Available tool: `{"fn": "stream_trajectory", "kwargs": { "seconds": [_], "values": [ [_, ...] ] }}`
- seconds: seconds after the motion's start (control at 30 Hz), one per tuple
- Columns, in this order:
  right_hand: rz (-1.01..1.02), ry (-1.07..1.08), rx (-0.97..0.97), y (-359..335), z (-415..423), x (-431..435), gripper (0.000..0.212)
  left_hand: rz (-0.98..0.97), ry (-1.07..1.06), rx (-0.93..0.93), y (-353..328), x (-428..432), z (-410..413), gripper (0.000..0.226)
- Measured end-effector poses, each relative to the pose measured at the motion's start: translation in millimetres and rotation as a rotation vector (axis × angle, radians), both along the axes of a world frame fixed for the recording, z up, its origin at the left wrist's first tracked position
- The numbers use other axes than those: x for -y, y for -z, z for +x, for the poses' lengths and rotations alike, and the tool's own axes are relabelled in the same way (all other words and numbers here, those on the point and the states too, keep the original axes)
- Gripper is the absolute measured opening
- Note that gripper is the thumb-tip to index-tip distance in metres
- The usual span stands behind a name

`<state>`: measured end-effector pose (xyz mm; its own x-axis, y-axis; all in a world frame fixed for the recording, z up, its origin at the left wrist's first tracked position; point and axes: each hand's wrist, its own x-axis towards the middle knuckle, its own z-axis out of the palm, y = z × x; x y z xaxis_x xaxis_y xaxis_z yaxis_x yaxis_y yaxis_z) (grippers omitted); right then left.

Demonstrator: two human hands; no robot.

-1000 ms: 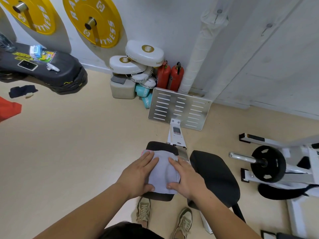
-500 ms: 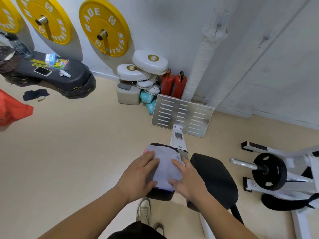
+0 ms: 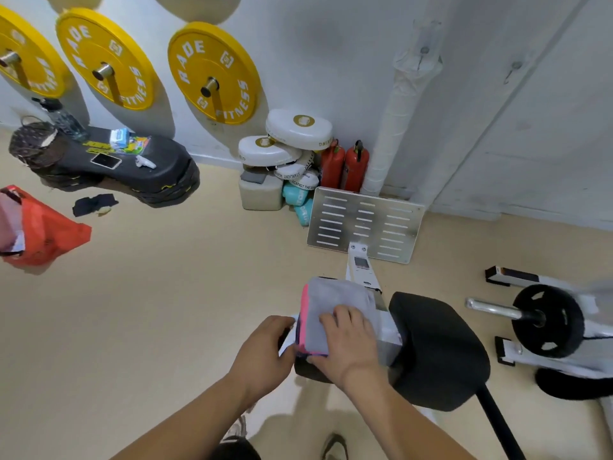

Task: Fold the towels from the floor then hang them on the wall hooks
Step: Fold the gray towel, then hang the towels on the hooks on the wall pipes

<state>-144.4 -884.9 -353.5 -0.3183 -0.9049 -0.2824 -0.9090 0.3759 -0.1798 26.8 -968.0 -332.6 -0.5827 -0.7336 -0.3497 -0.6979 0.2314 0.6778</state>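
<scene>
A folded grey towel [image 3: 338, 293] lies on top of a folded pink towel [image 3: 303, 313], stacked on a small black pad [image 3: 311, 371] of a gym machine. My left hand [image 3: 262, 350] is at the stack's left side, its fingers curled against the edge. My right hand [image 3: 348, 340] lies on top of the grey towel with its thumb tucked at the near edge, pinching the stack. Two small wall hooks [image 3: 424, 51] [image 3: 515, 66] show high on the white wall, far above both hands.
A large black seat pad [image 3: 438, 346] sits right of the stack, a metal footplate [image 3: 365, 224] beyond it. A weight plate on a bar [image 3: 547, 320] is at far right. On the floor to the left are an orange bag [image 3: 39, 230] and a dark cloth [image 3: 94, 204].
My left hand slid off the top of the grey towel to the stack's left edge. My right hand moved over the top. The pink towel's edge now shows. The view swung left.
</scene>
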Motion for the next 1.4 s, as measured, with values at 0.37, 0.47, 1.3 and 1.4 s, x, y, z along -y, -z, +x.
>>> {"fn": "stream_trajectory", "kwargs": {
  "seconds": [0.37, 0.47, 1.3, 1.4],
  "values": [
    [0.005, 0.272, 0.168, -29.6, 27.5, -0.6, 0.035, 0.088, 0.366, -0.04, 2.0, 91.9, 33.0, 0.052],
    [-0.053, 0.483, 0.323, -37.5, 34.6, -2.3, 0.046, 0.052, 0.496, -0.056, -5.2, 98.8, 20.8, 0.051],
    [-0.83, 1.11, 1.24, -165.7, 59.6, 173.8, 0.041, 0.112, 0.415, -0.397, -127.0, 220.7, -17.0, 0.041],
    [-0.889, 1.143, 1.349, -167.1, 69.9, 248.3, 0.039, -0.075, 0.552, -0.356, -132.5, 291.4, -10.8, 0.034]
  ]
}}
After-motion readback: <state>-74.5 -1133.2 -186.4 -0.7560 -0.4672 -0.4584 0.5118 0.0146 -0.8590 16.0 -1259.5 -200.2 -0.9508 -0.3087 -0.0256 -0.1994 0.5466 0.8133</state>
